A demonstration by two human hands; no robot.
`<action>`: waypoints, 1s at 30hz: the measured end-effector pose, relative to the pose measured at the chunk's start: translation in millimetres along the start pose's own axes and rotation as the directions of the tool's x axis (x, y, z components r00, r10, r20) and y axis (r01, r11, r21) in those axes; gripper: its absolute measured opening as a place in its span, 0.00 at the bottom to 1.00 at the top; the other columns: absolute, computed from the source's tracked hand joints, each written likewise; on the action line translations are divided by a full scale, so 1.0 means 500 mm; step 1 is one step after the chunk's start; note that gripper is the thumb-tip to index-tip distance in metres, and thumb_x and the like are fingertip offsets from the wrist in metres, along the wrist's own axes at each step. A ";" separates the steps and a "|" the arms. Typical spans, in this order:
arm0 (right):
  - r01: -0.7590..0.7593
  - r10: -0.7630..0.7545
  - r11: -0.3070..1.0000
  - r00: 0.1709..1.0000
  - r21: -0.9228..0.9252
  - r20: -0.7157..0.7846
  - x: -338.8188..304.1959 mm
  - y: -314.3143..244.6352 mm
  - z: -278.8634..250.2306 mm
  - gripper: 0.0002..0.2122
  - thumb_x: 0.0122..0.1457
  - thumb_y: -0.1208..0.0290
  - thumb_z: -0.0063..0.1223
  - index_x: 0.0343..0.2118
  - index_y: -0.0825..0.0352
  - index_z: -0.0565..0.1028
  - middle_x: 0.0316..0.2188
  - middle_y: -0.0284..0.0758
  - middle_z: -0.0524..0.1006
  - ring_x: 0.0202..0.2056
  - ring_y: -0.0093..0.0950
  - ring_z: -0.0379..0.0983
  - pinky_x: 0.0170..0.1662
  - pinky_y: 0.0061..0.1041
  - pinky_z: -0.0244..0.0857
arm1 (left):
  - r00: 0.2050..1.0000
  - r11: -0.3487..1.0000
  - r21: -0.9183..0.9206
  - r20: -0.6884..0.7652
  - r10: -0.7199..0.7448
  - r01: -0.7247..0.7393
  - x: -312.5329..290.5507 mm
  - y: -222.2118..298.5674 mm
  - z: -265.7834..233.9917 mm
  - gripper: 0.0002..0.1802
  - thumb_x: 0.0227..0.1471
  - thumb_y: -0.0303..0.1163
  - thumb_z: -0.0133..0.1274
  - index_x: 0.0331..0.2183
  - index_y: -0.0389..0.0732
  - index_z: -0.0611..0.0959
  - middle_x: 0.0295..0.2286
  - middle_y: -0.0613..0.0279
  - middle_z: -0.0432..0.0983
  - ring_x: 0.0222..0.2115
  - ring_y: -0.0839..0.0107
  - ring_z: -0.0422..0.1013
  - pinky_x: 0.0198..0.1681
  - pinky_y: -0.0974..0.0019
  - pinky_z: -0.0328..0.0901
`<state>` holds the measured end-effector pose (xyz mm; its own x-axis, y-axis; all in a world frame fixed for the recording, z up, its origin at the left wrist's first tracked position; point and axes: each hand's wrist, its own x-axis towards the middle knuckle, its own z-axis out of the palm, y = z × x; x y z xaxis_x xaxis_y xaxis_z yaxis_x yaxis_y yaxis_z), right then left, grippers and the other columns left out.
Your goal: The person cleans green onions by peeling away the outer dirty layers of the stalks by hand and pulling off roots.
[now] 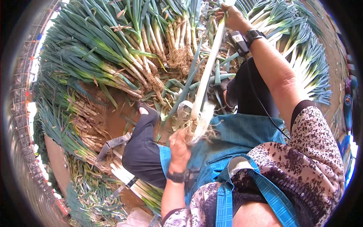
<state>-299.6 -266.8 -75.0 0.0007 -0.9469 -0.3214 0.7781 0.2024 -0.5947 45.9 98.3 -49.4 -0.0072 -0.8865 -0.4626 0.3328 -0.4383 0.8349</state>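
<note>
Blue checked cloth makes the apron across your lap, and the long white-stalked leek slants up and away from just beyond its far edge, tangled brown roots lowest. Watch those fine roots: hanging so near the apron, they could snag on the cloth if you let that end drop. If your two hands pull out of line, the slender stalk could bend and crack; if your upper grip loosens, it could slide onto the loose green leaves beyond the apron, near the rooty heap of untidy leeks to its far left. Your hands are well apart. Your right hand, far beyond the apron, is closed around the stalk's upper part. Your left hand, at the apron's left edge, has its fingers curled in beside the roots, close to a pale, filmy, blurred wisp; whether those fingers pinch the wisp, the roots or something else, you cannot tell from this view
</note>
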 end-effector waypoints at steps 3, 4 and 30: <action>0.074 -0.072 0.997 0.994 0.016 -0.082 -0.031 -0.054 0.029 0.11 0.65 0.63 0.43 0.30 0.65 0.62 0.21 0.29 0.60 0.22 0.21 0.58 0.23 0.19 0.55 | 0.972 0.967 0.219 -0.222 -0.081 0.131 -0.041 -0.028 -0.060 0.10 0.50 0.28 0.51 0.20 0.35 0.80 0.22 0.61 0.77 0.20 0.79 0.69 0.24 0.71 0.63; 0.112 -0.122 0.991 0.980 -0.073 -0.157 -0.037 -0.045 0.050 0.11 0.64 0.63 0.45 0.32 0.65 0.63 0.21 0.31 0.62 0.22 0.21 0.60 0.23 0.20 0.57 | 0.959 0.807 0.532 -0.243 -0.147 0.258 -0.056 -0.065 -0.134 0.11 0.49 0.31 0.54 0.21 0.34 0.81 0.21 0.61 0.78 0.19 0.77 0.70 0.24 0.70 0.64; 0.642 0.486 -0.065 0.689 -0.764 0.538 -0.278 0.398 0.037 0.10 0.50 0.63 0.56 0.28 0.65 0.77 0.22 0.45 0.76 0.27 0.45 0.74 0.32 0.41 0.68 | 0.722 0.704 -0.219 -0.389 0.573 -0.676 0.109 0.419 -0.180 0.24 0.52 0.57 0.51 0.19 0.48 0.69 0.12 0.73 0.55 0.15 0.78 0.54 0.27 0.69 0.56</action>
<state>-133.2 -99.5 -135.0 0.7161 -0.6887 -0.1140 -0.5301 -0.4302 -0.7307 200.1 -28.5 73.5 0.5518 -0.8335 0.0282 0.4456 0.3233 0.8348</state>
